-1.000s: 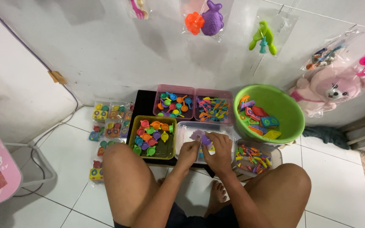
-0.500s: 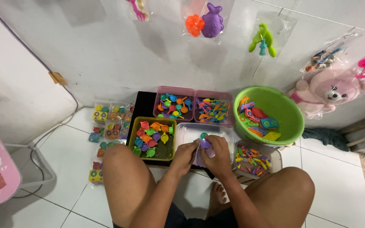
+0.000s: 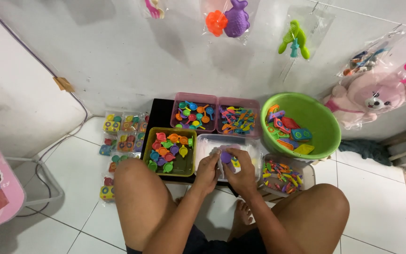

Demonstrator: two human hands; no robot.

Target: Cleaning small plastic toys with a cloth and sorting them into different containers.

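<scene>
Currently the left hand (image 3: 208,169) is curled narrow, its fingers pinching a small purple toy piece (image 3: 225,156) over the clear tray (image 3: 207,141). Right hand (image 3: 241,170) is likewise closed narrow on the same piece from the other side, thumbs nearly meeting. Containers: yellow tray (image 3: 147,141) of small coloured pots just left; two pink trays (image 3: 179,98) of toy pans and utensils behind; green basin (image 3: 325,117) of larger toys at right. Both forearms extend forward between raised knees, wrists bent down
</scene>
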